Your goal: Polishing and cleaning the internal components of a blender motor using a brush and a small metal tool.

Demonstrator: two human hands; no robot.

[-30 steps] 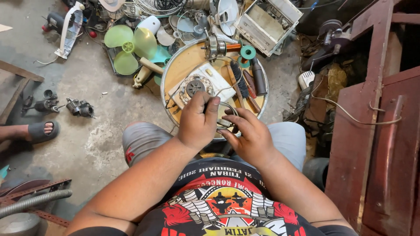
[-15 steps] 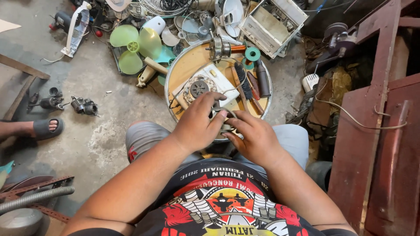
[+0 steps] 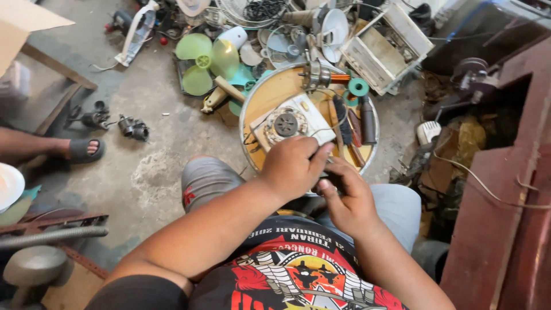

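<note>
Hands meet at the near edge of the round tray point(image 3: 252, 109) — left hand point(image 3: 293, 166) and right hand point(image 3: 344, 198) both curled on some small part, hidden btw. Steady it w/ short, gentle finger moves — white motor housing point(image 3: 293, 121) sits just beyond.

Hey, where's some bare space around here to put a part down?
The widest bare patch is the concrete floor, between the sandalled foot, the green fan blade and the knee. The round tray has a bare strip along its left edge. Above and right of the tray, parts are packed tight. Both hands meet at its near edge.
</note>
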